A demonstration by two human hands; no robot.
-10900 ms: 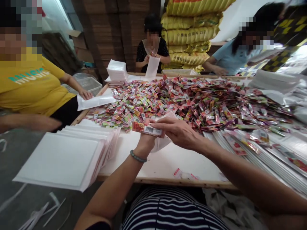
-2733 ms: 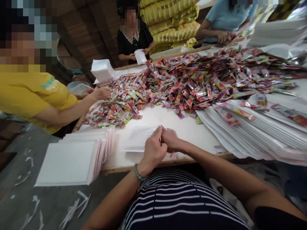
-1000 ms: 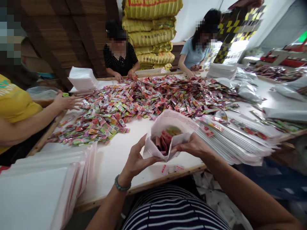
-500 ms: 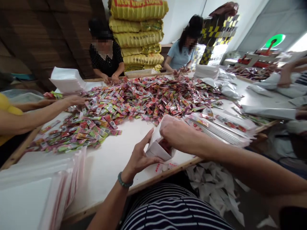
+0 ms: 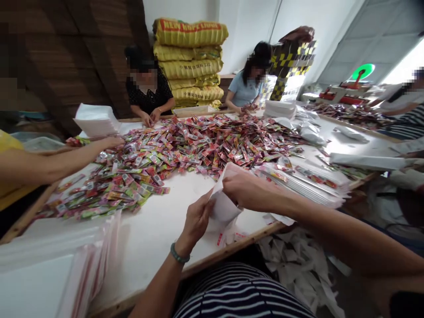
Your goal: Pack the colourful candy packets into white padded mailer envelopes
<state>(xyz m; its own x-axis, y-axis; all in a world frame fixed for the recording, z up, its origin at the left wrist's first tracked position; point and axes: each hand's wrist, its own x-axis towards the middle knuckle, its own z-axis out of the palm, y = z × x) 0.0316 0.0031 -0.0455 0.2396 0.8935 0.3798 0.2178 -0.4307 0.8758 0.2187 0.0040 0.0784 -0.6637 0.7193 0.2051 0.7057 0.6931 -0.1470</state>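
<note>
A white bag (image 5: 224, 212) is held upright over the near edge of the table, its mouth pointing up. My left hand (image 5: 198, 217) pinches the bag's left edge between thumb and fingers. At the upper right, my right hand (image 5: 243, 191) is curled closed on the bag's rim; its fingertips are partly hidden by the bag. What lies inside the bag does not show now. Beyond it spreads a big heap of small colourful snack packets (image 5: 198, 143). A row of flat white bags (image 5: 304, 183) lies right of my right hand.
Stacked white bags (image 5: 43, 269) fill the near left of the table (image 5: 145, 247). A person's arm (image 5: 73, 159) reaches in from the left, and two people sit across the table. White scraps (image 5: 298, 260) lie below the wooden edge. Yellow sacks (image 5: 190, 66) stand behind.
My left hand has gone from spread around the bag's base to pinching its left edge. The opening that showed red contents is now covered by the bag's white side.
</note>
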